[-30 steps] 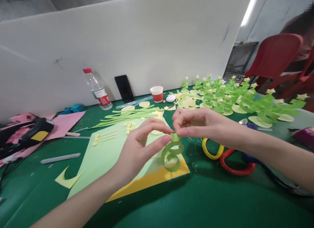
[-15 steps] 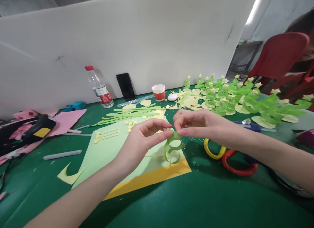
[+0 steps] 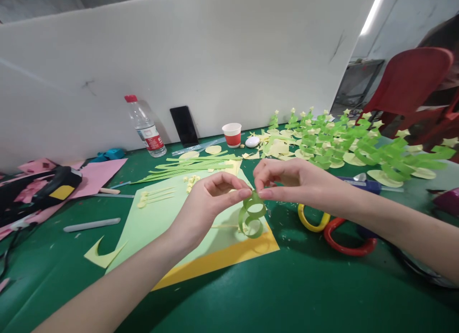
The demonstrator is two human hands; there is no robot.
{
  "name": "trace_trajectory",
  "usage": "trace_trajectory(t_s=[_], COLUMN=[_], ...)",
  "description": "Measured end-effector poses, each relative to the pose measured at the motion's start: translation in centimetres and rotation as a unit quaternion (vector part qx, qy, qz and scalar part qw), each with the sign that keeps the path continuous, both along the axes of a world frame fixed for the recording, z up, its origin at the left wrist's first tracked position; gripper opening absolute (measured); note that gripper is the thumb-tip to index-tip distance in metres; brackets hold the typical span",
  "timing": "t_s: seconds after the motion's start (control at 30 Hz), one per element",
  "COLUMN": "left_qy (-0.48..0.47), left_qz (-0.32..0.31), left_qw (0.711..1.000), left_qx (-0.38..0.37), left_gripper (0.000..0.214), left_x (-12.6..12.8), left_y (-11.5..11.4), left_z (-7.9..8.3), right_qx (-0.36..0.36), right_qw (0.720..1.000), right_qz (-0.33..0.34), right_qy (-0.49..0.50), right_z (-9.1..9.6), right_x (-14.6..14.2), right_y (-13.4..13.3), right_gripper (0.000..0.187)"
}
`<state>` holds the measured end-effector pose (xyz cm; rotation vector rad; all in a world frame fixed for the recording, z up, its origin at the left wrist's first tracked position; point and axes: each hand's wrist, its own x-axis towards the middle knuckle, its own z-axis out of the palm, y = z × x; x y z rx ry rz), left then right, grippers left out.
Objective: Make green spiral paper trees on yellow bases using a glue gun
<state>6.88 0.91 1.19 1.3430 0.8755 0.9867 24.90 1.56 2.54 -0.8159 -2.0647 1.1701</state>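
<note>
A curled green paper strip (image 3: pixel 254 218) hangs in loops between my hands, its upper end pinched by the fingertips. My left hand (image 3: pixel 218 197) grips it from the left with thumb and forefinger. From the right, my right hand (image 3: pixel 287 179) pinches the same end close by. Beneath the loops lies a pale green sheet (image 3: pixel 193 213) over a yellow-orange sheet (image 3: pixel 218 263). A thin pale stick with a small piece at its end rests partly hidden behind the strip. More such pale sticks (image 3: pixel 158 197) and small yellow stars (image 3: pixel 191 182) lie on the green sheet.
Several finished green spiral paper trees (image 3: pixel 330 137) crowd the back right. Flat green strips (image 3: pixel 193 166) lie behind the sheet. Scissors with yellow and red handles (image 3: pixel 349 242) sit under my right forearm. A bottle (image 3: pixel 147 130), phone (image 3: pixel 184 126) and paper cup (image 3: pixel 232 134) stand along the white panel.
Both hands hold nearly the same place, with the strip still pinched. The hanging loops have shifted very slightly.
</note>
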Motion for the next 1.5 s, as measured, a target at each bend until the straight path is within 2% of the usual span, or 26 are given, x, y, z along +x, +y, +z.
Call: trace_trajectory(t_s=[0.13,0.27,0.6,0.67,0.73,0.8,0.87,1.0,1.13,1.3,1.4,1.5], left_qy=[-0.002,-0.003,-0.039,-0.039,-0.038,-0.036,-0.023,0.039,0.066,0.08,0.081,0.099], left_qz=[0.022,0.012,0.055,0.031,-0.009,-0.049,-0.082,-0.12,-0.135,-0.068,-0.015,0.017], left_qw=[1.0,0.999,0.997,0.998,0.999,0.997,0.995,0.992,0.989,0.994,0.996,0.995], left_qx=[-0.011,-0.033,-0.031,-0.024,-0.025,-0.04,-0.051,-0.026,-0.013,-0.019,-0.044,-0.018], left_gripper=[0.014,0.018,0.011,0.01,0.009,0.009,0.011,0.011,0.007,0.005,0.007,0.012], left_x=[0.1,0.1,0.3,0.2,0.0,-0.1,-0.3,-0.6,-1.1,-1.2,-1.2,-1.2], left_y=[0.0,-0.1,-0.1,-0.2,-0.6,-1.1,-1.8,-3.2,-4.0,-4.1,-4.2,-4.1], left_z=[0.0,-0.2,-0.1,0.1,0.2,0.0,-0.4,-1.8,-3.1,-3.6,-3.3,-2.8], right_qx=[-0.021,-0.028,-0.04,-0.008,0.043,0.081,0.092,0.114,0.137,0.135,0.132,0.119], right_qw=[1.0,0.999,0.997,0.995,0.992,0.981,0.969,0.96,0.955,0.96,0.964,0.967], right_qz=[-0.009,-0.025,-0.061,-0.095,-0.112,-0.094,-0.061,-0.026,-0.019,-0.041,-0.077,-0.111], right_qy=[0.009,0.022,0.036,0.036,-0.039,-0.151,-0.219,-0.253,-0.263,-0.241,-0.218,-0.195], right_z=[0.1,0.1,-0.3,-0.6,-1.2,-2.2,-3.3,-5.3,-6.0,-4.9,-3.0,-0.7], right_x=[-0.1,-0.2,-0.4,-0.4,-0.5,-0.7,-1.1,-2.2,-3.0,-2.9,-2.1,-1.0], right_y=[-0.1,-0.1,0.0,0.3,0.5,0.6,0.4,-0.7,-1.4,-1.2,-0.9,-0.6], right_gripper=[0.007,0.007,0.009,0.014,0.016,0.015,0.014,0.017,0.014,0.012,0.013,0.016])
